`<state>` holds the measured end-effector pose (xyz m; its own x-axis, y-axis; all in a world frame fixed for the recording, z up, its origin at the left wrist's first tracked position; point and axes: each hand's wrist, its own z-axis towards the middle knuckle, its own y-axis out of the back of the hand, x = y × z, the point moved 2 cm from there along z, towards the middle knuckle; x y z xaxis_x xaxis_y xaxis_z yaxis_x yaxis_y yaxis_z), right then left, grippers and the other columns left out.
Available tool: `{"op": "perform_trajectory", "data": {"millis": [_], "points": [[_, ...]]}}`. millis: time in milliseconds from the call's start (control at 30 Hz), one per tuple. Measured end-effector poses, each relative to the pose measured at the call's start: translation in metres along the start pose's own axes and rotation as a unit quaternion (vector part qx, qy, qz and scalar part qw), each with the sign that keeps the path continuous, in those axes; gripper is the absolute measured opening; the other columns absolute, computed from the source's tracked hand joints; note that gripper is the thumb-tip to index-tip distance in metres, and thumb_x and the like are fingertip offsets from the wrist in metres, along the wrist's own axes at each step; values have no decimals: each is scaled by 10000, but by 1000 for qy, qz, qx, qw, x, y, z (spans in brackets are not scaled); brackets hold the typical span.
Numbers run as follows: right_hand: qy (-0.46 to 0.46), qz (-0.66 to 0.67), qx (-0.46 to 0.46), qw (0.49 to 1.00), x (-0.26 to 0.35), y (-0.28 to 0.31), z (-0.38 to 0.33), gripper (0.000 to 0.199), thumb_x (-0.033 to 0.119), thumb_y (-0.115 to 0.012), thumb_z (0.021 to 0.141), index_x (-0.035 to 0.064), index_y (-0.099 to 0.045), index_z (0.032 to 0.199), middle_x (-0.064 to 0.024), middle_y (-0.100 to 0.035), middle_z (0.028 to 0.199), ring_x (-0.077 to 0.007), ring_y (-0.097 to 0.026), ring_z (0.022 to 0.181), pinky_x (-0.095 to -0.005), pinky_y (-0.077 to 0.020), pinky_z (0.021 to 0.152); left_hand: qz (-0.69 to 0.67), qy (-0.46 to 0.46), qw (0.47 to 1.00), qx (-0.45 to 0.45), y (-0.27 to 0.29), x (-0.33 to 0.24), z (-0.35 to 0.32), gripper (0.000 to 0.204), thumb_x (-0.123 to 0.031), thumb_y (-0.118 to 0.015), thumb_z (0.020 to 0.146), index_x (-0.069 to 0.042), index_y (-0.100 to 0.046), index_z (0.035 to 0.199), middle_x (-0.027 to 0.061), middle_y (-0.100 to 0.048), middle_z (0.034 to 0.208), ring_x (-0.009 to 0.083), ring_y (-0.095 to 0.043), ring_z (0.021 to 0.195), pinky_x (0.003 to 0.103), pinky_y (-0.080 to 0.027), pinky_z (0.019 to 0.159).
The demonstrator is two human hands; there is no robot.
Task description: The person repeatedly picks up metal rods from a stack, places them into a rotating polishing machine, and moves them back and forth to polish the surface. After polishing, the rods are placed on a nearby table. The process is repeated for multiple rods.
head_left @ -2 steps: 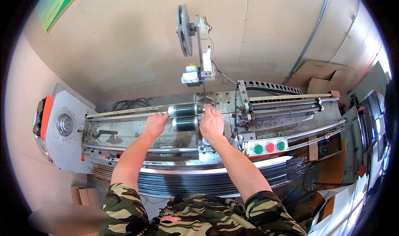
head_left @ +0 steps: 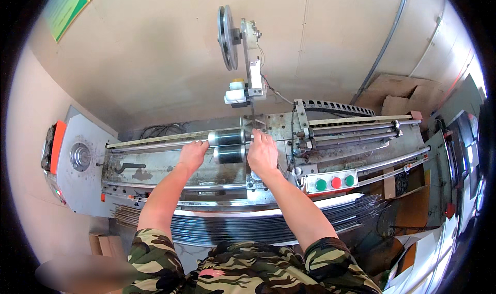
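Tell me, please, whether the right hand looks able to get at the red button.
Probably yes: the red button lies uncovered between two green buttons, to the right of the right hand, with nothing evident blocking it.

Beige wall (head_left: 170, 40) across the top, green poster (head_left: 68, 8) upper left, grey pipe (head_left: 385, 47) upper right, bright light far right.

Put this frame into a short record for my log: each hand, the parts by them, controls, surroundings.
Left hand: the left hand, fingers curled, just left of two dark cylinders; exact grip unclear
Right hand: the right hand, at the cylinders' right end; fingertips' contact unclear
Controls: box with two green buttons, one red button between
On machine bed: hooked tool, left
In front: bundle of long rods
Above: grey double-disc wheel
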<state>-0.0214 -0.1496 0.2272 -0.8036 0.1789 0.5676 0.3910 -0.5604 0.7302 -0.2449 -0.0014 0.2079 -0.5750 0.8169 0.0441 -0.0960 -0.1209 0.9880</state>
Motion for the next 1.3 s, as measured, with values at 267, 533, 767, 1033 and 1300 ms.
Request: {"op": "perform_trajectory", "data": {"millis": [267, 533, 767, 1033, 1300], "points": [[2, 6, -12, 1000, -1, 0, 2, 417, 111, -581, 880, 27, -523, 1284, -176, -595, 1310, -337, -543, 1210, -450, -423, 1026, 3, -8, 1000, -2, -1, 0, 3, 107, -68, -549, 862, -90, -577, 962, 118, -649, 864, 318, -653, 862, 453, -526, 713], [-2, 5, 2, 1000, -1, -2, 3, 399, 106, -560, 891, 23, -522, 1279, -179, -596, 1311, -342, -545, 1205, -446, -426, 1026, -16, -4, 1000, 2, -6, 4, -2, 118, -60, -535, 863, -70, -562, 977, 151, -644, 894, 362, -644, 881, 493, -516, 725], [-5, -9, -11, 1000, -7, 1, 0, 379, 96, -538, 894, -4, -549, 1260, -194, -627, 1259, -358, -565, 1175, -450, -442, 1006, -22, -11, 1000, 7, -3, -6, 5, 130, -45, -539, 841, -67, -567, 966, 149, -645, 875, 357, -649, 872, 478, -524, 729], [2, -18, -7, 1000, -9, 4, -2, 394, 96, -556, 892, -10, -543, 1271, -183, -635, 1232, -365, -571, 1139, -451, -446, 989, -27, -25, 999, -6, -8, -8, 5, 145, -41, -556, 824, -64, -575, 966, 148, -659, 887, 343, -665, 891, 462, -538, 740], [-7, -20, 1, 1000, -17, 8, -2, 401, 114, -583, 914, 3, -534, 1297, -206, -641, 1203, -386, -567, 1143, -466, -453, 985, -26, -19, 999, 8, -5, -17, 7, 147, -57, -549, 839, -62, -570, 984, 148, -662, 886, 340, -666, 879, 460, -537, 745]]}}
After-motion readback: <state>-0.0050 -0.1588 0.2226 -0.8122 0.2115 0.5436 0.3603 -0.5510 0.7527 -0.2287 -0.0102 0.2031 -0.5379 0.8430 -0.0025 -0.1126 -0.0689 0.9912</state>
